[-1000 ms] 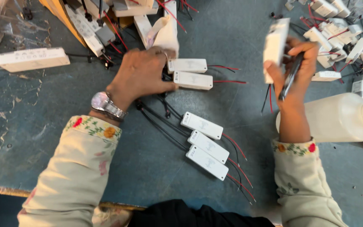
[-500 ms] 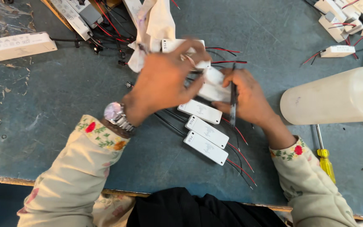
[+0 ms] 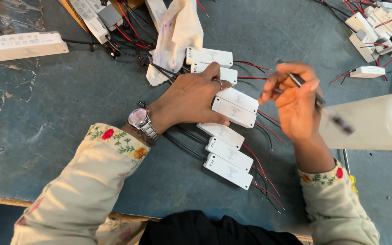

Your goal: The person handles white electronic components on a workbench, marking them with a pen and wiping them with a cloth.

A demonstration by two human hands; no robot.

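My left hand point(image 3: 192, 99), with a ring and a silver wristwatch point(image 3: 140, 121), rests flat on a row of small white rectangular driver boxes point(image 3: 233, 111) with red and black wires. Its fingers touch the two boxes in the middle of the row. More boxes point(image 3: 227, 170) lie below toward me, and others point(image 3: 208, 56) above. My right hand point(image 3: 296, 102) hovers just right of the row, palm up, gripping a dark pen point(image 3: 316, 97) that is blurred by motion. It holds no box.
A white cloth point(image 3: 178, 34) lies above the row. A long white box point(image 3: 22, 45) sits far left. A large white plastic bottle point(image 3: 373, 121) lies on its side at the right. Several wired boxes point(image 3: 377, 31) pile at top right. A yellow-handled screwdriver point(image 3: 351, 179) lies by the right sleeve.
A second ago my right hand held a white box up at the right. It brought it down to the row, let it go, and has now lifted away with only the pen.
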